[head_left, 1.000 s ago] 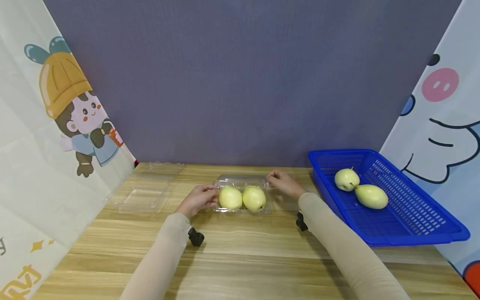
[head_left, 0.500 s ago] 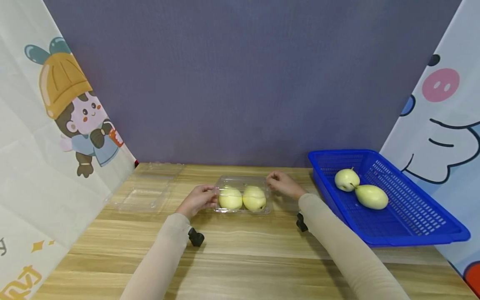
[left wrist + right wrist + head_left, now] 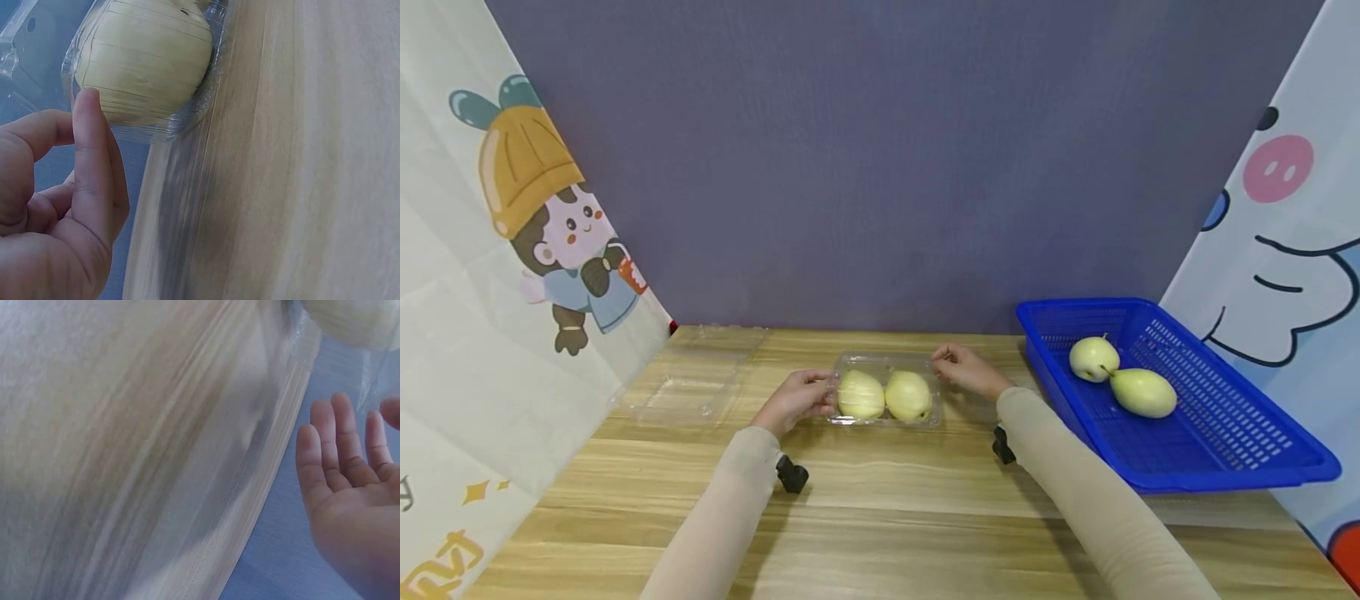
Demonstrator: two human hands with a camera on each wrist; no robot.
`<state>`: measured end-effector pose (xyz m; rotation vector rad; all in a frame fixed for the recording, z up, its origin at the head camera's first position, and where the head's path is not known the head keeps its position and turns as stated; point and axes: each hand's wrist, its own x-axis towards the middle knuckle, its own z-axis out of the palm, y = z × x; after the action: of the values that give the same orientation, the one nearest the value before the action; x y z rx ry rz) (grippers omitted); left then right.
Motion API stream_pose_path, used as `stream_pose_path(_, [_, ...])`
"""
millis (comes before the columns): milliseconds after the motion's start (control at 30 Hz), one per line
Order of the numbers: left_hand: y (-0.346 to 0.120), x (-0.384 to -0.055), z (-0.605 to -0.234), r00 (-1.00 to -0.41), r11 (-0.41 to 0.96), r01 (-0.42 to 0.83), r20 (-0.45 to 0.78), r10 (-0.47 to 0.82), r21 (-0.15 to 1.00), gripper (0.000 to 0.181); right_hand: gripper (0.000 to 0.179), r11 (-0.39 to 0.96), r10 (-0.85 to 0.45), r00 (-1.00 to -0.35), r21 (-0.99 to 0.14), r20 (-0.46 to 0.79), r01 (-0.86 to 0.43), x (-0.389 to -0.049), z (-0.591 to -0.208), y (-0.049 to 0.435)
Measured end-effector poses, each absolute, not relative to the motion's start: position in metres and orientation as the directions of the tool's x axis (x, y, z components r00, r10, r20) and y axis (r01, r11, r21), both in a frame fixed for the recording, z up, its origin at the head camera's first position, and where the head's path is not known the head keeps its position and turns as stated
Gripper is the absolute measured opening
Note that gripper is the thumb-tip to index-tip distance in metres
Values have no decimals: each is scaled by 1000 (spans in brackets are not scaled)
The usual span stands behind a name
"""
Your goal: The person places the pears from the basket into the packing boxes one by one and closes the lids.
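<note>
A clear plastic clamshell box (image 3: 883, 363) stands mid-table, with two pale yellow-green pears, a left pear (image 3: 861, 395) and a right pear (image 3: 908, 397), side by side in it. Its transparent lid lies over them; whether it is fully down cannot be told. My left hand (image 3: 797, 400) pinches the box's left end; the left wrist view has its fingertips (image 3: 87, 100) at the plastic edge beside a pear. With thumb and forefinger, my right hand (image 3: 968, 368) pinches the clear edge at the far right corner. Its other fingers extend loosely in the right wrist view.
A second clear clamshell (image 3: 681, 392) lies opened flat at the table's left. On the right, a blue plastic basket (image 3: 1217, 479) holds an upper pear (image 3: 1093, 359) and a lower pear (image 3: 1142, 392). A grey-blue panel (image 3: 880, 167) rises behind the wooden table (image 3: 880, 533).
The box's clear lid has come forward and down over the two pears. Both hands stay at the box's ends and have barely moved.
</note>
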<state>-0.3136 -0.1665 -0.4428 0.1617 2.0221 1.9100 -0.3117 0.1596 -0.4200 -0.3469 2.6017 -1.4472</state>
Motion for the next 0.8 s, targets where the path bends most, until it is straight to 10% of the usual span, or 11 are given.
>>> stream_pose_path(800, [-174, -313, -447, -923, 159, -109, -159, 351, 981, 44, 33, 459, -292, -954, -885, -71, -75, -313, -420, 158])
